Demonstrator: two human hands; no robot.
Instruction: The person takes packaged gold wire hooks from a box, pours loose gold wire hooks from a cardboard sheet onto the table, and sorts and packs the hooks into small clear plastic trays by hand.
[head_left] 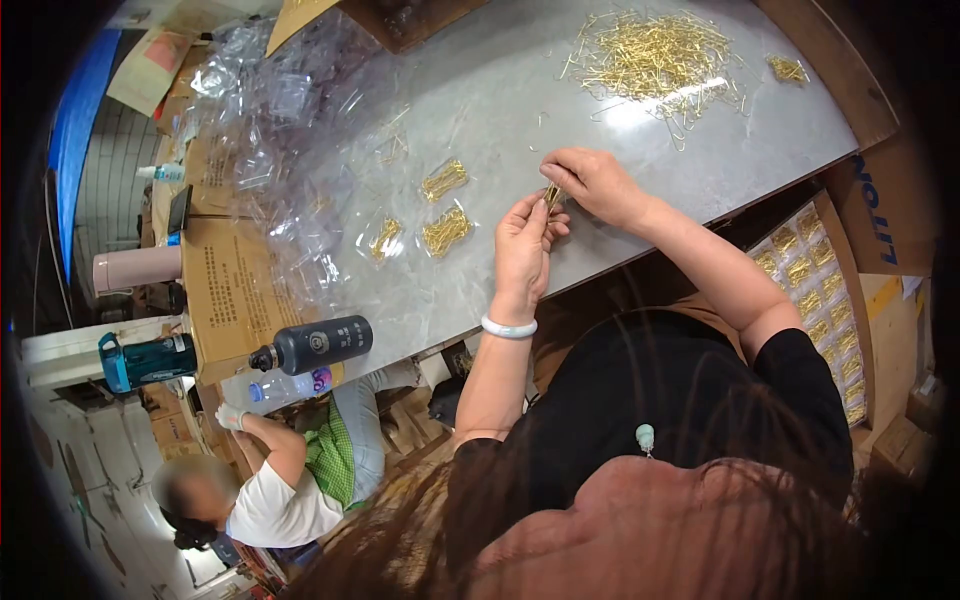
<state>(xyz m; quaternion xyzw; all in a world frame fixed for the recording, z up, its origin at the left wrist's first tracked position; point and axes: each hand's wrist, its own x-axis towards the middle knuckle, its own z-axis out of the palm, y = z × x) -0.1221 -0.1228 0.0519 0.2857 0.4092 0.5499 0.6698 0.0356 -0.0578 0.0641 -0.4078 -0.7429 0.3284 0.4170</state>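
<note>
Over the front part of the grey table (pixel 480 100), my left hand (pixel 526 245) has its fingers closed around a small bunch of gold wire hooks (pixel 552 196). My right hand (pixel 600 188) pinches the upper end of the same bunch; its fingertips partly hide the hooks. Beyond my hands lies a large loose heap of gold hooks (pixel 655 60), with a smaller bunch (pixel 787 69) to its right. Left of my hands are clear packets of gold hooks: an upper one (pixel 445 180), a lower one (pixel 445 232) and a left one (pixel 384 240).
Clear plastic bags (pixel 290 150) cover the table's left side. A dark flask (pixel 325 345), a clear bottle (pixel 282 389) and a teal bottle (pixel 150 361) stand lower left. A co-worker (pixel 285 500) sits nearby. At my right is a carton of filled packets (pixel 815 295).
</note>
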